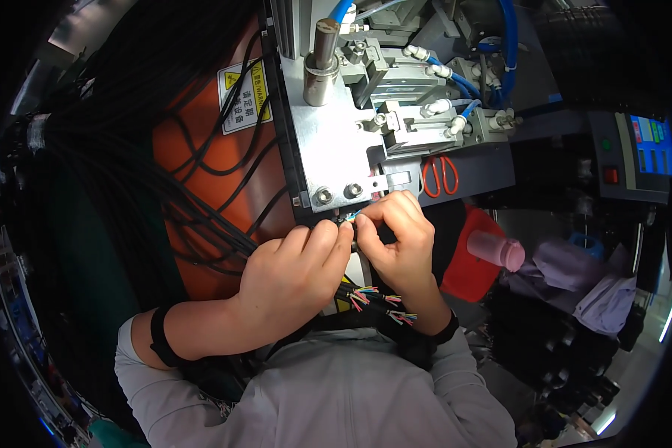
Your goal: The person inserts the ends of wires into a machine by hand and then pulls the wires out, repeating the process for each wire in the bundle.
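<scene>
My left hand [295,272] and my right hand [403,243] meet at the near edge of a metal machine plate [324,149]. Between their fingertips is the end of a black cable with thin wires [348,218], some blue and white. The left fingers are closed around the cable end, largely hiding it. Thumb and forefinger of the right hand pinch at the wires. Below the hands, close to my body, lie more black cable ends with stripped-back, multicoloured wires [362,297].
A thick bundle of black cables [112,160] runs over an orange surface [190,179] at left. Pneumatic cylinders with blue hoses [509,56] stand behind the plate. Red looped handles [440,176], a pink bottle [496,250] and a control panel with screen [649,153] are at right.
</scene>
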Available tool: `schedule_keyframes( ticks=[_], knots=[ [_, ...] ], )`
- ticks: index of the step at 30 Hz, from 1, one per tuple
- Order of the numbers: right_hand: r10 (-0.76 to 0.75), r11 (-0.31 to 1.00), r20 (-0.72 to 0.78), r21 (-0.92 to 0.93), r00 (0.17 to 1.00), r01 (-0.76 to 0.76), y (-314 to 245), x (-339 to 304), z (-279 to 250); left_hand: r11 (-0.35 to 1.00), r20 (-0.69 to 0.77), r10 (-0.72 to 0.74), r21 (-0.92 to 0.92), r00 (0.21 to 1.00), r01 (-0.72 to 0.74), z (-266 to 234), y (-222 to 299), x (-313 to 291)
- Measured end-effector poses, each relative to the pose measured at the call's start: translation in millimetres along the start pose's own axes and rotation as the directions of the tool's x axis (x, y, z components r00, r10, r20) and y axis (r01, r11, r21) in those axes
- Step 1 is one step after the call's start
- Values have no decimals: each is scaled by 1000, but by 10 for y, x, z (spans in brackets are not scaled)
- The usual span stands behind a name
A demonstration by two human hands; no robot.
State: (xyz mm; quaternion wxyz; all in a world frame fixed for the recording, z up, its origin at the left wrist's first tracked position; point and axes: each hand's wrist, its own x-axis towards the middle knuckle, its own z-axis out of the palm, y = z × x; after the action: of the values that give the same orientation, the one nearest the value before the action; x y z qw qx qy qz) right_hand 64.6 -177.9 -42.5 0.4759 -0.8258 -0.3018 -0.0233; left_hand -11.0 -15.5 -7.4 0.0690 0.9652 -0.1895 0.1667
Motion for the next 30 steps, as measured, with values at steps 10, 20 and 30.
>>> schedule_keyframes(
  ticks=[10, 20, 30],
  knots=[
    [351, 878, 81, 318, 933, -358, 124, -84, 71, 994, -82, 26, -108, 996, -35, 21, -105, 52],
    [130, 901, 65, 410, 989, -145, 142, -40, -73, 992, 81, -121, -20, 989, 123, -103, -59, -19],
    [-16, 725, -69, 686, 998, 59, 36, -147, -167, 922, -250, 48, -360, 967, -139, -226, -170, 186]
  ],
)
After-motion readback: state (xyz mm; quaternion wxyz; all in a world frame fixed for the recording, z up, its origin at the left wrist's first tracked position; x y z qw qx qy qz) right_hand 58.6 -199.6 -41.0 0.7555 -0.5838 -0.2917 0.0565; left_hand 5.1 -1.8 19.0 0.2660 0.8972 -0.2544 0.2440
